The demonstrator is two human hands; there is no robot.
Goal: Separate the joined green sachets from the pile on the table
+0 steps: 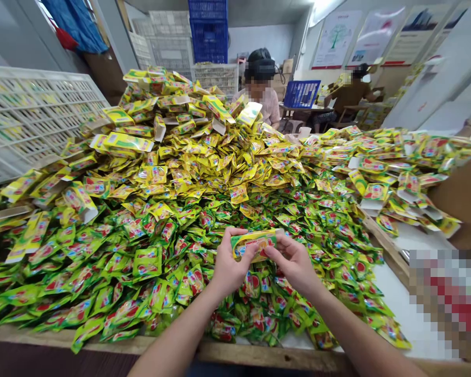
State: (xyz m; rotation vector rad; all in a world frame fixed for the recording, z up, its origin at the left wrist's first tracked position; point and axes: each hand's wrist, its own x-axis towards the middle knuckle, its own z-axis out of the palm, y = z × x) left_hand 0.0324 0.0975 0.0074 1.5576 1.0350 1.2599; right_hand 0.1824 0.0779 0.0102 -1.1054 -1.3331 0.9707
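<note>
A small yellow and green box (264, 242) is held up between my two hands, above the heap of packets. My left hand (235, 256) grips its left end, thumb on the front. On its right end, my right hand (294, 257) is closed with thumb and fingers. Below and around them lie many small green sachets (147, 262) with red pictures. Behind these rises a mound of yellow sachets (204, 167). Whether anything is inside the box I cannot tell.
Yellow boxes (121, 142) lie on top of the mound, and more boxes (377, 191) spread at the right beyond a wooden strip (384, 243). A white plastic crate (43, 115) stands left. A wooden edge (259, 355) borders the table's front. A person (259, 89) sits opposite; another person (347, 97) works farther back.
</note>
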